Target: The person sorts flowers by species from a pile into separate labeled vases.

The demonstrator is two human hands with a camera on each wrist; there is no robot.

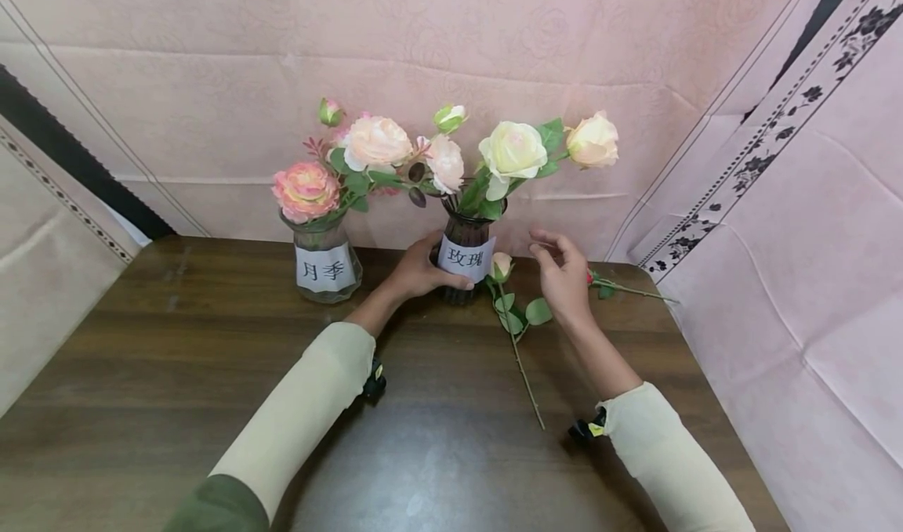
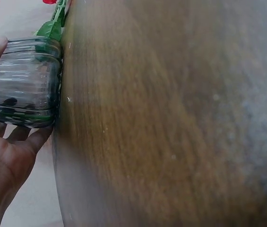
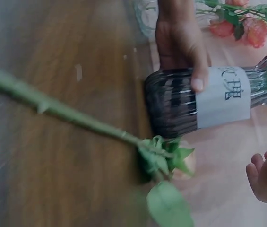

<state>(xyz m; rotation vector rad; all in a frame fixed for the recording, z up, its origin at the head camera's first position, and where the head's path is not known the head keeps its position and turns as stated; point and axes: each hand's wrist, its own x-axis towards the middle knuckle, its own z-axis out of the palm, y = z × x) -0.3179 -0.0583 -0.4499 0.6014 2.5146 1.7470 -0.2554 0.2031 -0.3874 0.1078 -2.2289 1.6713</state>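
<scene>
My left hand (image 1: pixel 420 270) grips a dark ribbed glass vase (image 1: pixel 469 229) from its left side, the thumb across the front below a white label (image 1: pixel 466 258). A cream-white rose (image 1: pixel 513 156) and a pale yellow rose (image 1: pixel 592 139) stand in this vase and lean right. My right hand (image 1: pixel 566 281) hovers to the vase's right with fingers loosely bent and nothing in them. Between that hand and the vase lies a long-stemmed pale pink rose (image 1: pixel 502 266), its stem (image 3: pixel 83 118) toward me. In the left wrist view, the glass vase (image 2: pixel 27 80) is seen low, against the fingers.
A clear glass vase (image 1: pixel 327 291) with a labelled front stands to the left, holding a pink-orange flower (image 1: pixel 306 192) and peach blooms (image 1: pixel 377 142). Behind my right hand lies a red rose with a green stem (image 1: pixel 638 290). Pale patterned cloth (image 1: pixel 423 15) hangs behind the wooden table (image 1: pixel 423 407).
</scene>
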